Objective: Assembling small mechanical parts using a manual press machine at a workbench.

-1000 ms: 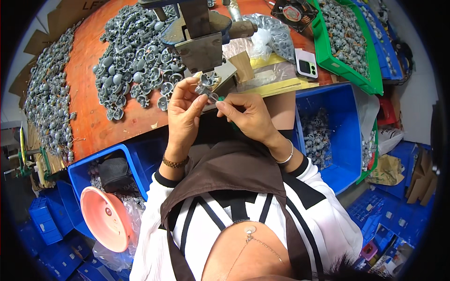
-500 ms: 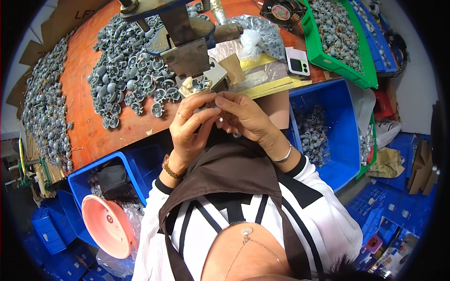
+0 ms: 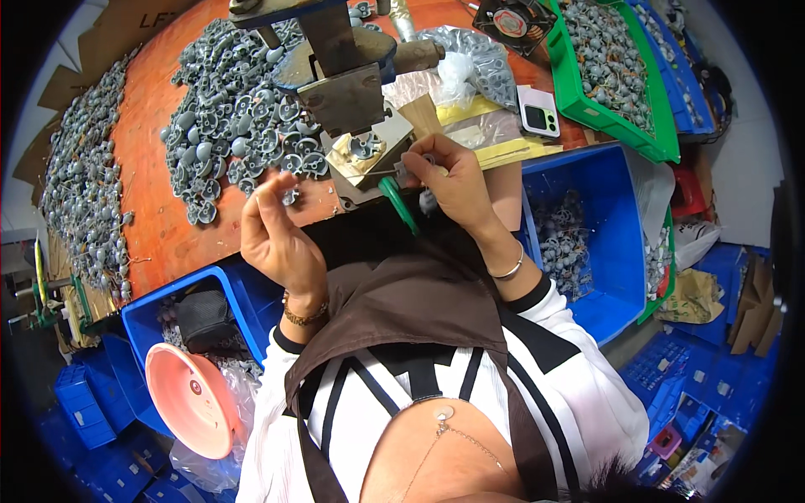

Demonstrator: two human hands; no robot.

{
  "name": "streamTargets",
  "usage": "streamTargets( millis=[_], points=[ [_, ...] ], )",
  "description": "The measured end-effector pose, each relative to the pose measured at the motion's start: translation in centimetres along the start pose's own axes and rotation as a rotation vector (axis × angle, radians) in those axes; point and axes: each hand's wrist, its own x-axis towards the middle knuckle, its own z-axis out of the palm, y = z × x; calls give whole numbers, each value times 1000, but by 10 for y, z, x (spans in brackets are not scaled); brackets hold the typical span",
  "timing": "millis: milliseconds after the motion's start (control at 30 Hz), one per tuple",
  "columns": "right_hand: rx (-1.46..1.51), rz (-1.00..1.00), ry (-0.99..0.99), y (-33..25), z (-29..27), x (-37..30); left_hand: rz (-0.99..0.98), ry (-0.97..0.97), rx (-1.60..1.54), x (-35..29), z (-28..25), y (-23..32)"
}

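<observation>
My left hand (image 3: pixel 283 251) is raised over the table's front edge, beside the grey pile, fingers curled and blurred at the tips. Whether it holds anything cannot be made out. My right hand (image 3: pixel 457 184) is closed in a pinch on a small grey plastic part (image 3: pixel 428 159), mostly hidden by the fingers. Just left of it, a green handle (image 3: pixel 398 205) slants toward my apron. Ahead stands a metal hand press (image 3: pixel 344 96); on its pale fixture block (image 3: pixel 344 159) sits a grey plastic shell (image 3: pixel 366 148), under the ram.
Loose grey shells (image 3: pixel 226 126) heap on the orange table (image 3: pixel 142 168); more wired parts (image 3: pixel 84 176) line its left edge. Blue bins (image 3: pixel 616 310) flank me, with a pink basin (image 3: pixel 168 360) at left. A phone (image 3: pixel 538 111), fan (image 3: pixel 511 23) and green tray (image 3: pixel 654 138) lie at right.
My hands were together before the press; now they are apart. The left has swung left toward the pile, the right slightly right. The green handle and shell on the fixture have come into clearer view.
</observation>
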Motion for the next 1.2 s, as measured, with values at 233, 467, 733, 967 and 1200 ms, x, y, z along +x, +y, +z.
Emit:
streamTargets(
  millis=[233,467,733,967,1200],
  points=[
    [-259,-228,-237,13,9,14,406,-550,1053,-3,18,12],
    [38,35,-239,12,18,20,357,-502,1081,3,20,-3],
    [-928,-460,116,15,30,24,297,-455,1275,14,21,-23],
    [-915,-424,84,0,13,22,254,-524,1127,26,18,-24],
    [-327,-553,18,-73,-37,138,310,-627,1146,34,21,-18]
  ],
)
